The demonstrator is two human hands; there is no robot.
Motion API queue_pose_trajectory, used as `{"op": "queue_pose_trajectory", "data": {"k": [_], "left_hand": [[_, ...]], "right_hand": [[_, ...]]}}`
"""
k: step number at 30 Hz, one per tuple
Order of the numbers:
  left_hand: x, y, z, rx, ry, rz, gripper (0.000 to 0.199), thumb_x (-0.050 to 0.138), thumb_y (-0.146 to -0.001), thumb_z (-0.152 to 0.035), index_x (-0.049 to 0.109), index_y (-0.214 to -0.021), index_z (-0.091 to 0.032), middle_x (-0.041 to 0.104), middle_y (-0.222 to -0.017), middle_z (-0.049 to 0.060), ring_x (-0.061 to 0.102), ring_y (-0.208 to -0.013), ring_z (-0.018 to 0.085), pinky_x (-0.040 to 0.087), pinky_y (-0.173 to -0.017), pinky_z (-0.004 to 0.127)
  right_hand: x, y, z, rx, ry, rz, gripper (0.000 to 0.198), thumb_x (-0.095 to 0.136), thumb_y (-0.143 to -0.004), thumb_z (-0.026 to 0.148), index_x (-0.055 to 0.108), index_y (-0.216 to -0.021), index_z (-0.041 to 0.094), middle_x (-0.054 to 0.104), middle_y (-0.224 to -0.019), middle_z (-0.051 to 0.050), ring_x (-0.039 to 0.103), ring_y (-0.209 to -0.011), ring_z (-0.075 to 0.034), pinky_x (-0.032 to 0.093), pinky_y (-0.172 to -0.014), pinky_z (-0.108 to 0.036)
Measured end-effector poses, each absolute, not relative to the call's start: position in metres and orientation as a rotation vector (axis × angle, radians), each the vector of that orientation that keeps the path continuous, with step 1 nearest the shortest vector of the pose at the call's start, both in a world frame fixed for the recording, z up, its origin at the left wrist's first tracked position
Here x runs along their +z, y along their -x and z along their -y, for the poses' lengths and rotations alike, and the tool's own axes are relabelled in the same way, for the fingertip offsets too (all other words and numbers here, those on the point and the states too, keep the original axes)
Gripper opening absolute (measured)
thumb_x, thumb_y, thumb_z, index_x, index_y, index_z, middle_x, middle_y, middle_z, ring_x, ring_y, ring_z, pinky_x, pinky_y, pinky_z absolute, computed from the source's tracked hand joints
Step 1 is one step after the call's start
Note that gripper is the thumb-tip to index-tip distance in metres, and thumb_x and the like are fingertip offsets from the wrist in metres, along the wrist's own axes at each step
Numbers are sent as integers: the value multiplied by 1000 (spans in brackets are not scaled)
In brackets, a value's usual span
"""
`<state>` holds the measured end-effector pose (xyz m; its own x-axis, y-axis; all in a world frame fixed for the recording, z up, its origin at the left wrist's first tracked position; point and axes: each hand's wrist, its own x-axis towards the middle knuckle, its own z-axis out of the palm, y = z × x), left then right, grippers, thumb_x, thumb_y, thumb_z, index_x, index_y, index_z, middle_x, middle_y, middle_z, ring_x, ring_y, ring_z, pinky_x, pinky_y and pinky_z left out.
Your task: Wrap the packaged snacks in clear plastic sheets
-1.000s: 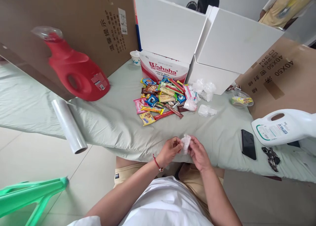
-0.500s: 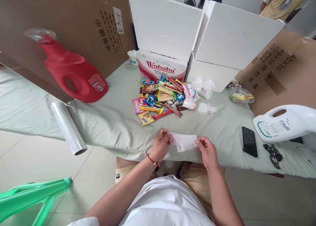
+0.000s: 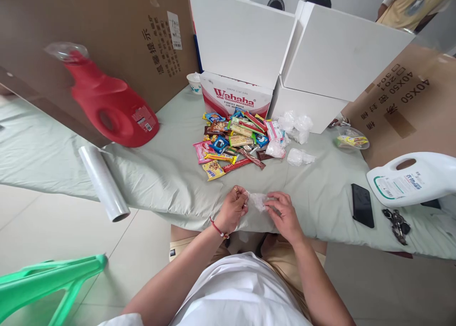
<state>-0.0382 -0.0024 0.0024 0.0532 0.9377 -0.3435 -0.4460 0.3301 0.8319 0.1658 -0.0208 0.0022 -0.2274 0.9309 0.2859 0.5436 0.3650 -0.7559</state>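
A crumpled clear plastic bag (image 3: 258, 200) is stretched between my two hands, just above the table's front edge. My left hand (image 3: 234, 207), with a red bracelet at the wrist, pinches its left end. The fingers of my right hand (image 3: 283, 215) are closed on its right end. Beyond them lies a pile of wrapped snacks (image 3: 239, 141) in many colours. Several balled clear plastic bags (image 3: 300, 157) lie at the right side of that pile.
On the left are a red jug (image 3: 116, 107) and a roll of clear film (image 3: 104, 183). A Wahaha carton (image 3: 237, 97) stands behind the snacks. To the right lie a phone (image 3: 362, 205), keys (image 3: 396, 225), a white jug (image 3: 409, 179) and a clear tub (image 3: 351, 138).
The plastic bag was spread flat and wide; now it is bunched up smaller. My right hand has moved left, closer to my left hand, which stays nearly in place.
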Motion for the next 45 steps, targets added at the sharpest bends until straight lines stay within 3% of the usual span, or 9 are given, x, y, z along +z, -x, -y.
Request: {"op": "queue_pose_trajectory", "data": {"k": [8,12,16,18,23,29,35,40,45], "left_hand": [[6,67,2,1215,-621,-1023,46,82,-72,-48,51,-89,-20,50,-72,-7,44,-54,4,35,-50,18],[2,61,6,1213,-586,-1036,42,82,-73,-45,50,-83,-19,49,-69,-7,43,-53,4,33,-51,19],[3,58,4,1216,-554,-1017,43,84,-69,-42,51,-81,-19,47,-68,-8,40,-50,3,30,-49,18],[6,62,2,1217,-535,-987,43,86,-67,-39,53,-84,-18,48,-71,-7,41,-52,3,32,-50,18],[17,71,7,1265,-506,-999,47,84,-71,-41,58,-106,-22,59,-101,1,60,-82,12,48,-64,21],[14,42,32,1099,-573,-1195,48,74,-78,-63,64,-99,-21,65,-108,8,61,-104,23,52,-72,28],[7,32,30,1027,-607,-1081,39,84,-72,-52,64,-72,-18,61,-73,1,57,-70,13,48,-66,25],[10,47,24,1019,-439,-784,37,89,-70,-43,66,-81,-17,69,-88,5,67,-89,18,56,-80,31],[12,42,28,1060,-488,-754,32,85,-76,-41,66,-81,-17,73,-108,10,68,-104,22,57,-88,35]], "right_hand": [[-1,-172,17,1155,1403,1302,33,56,-97,56,62,-95,24,61,-71,0,59,-61,-17,50,-54,-29],[6,-159,26,870,1339,1503,36,66,-91,55,64,-111,25,67,-105,-10,64,-97,-25,57,-81,-39],[8,-150,29,700,1214,1925,35,78,-82,46,72,-112,29,64,-131,-10,49,-131,-33,40,-112,-53],[4,-151,28,757,1250,1877,15,67,-92,42,73,-96,28,71,-109,-8,58,-116,-29,46,-102,-47],[-4,-156,26,1015,1440,1323,30,63,-93,53,65,-90,23,62,-72,0,53,-64,-16,43,-61,-28],[-3,-139,32,1031,1430,1105,34,66,-89,57,62,-89,23,57,-69,2,50,-63,-15,42,-60,-26],[0,-149,32,1100,1352,935,37,74,-82,58,62,-87,23,56,-71,2,49,-63,-14,42,-59,-25],[0,-189,18,1123,1425,720,44,85,-66,57,67,-85,23,61,-77,-1,53,-67,-15,45,-55,-25],[5,-194,20,1020,1423,827,47,72,-81,62,70,-105,22,67,-103,-6,52,-70,-13,43,-51,-22]]}}
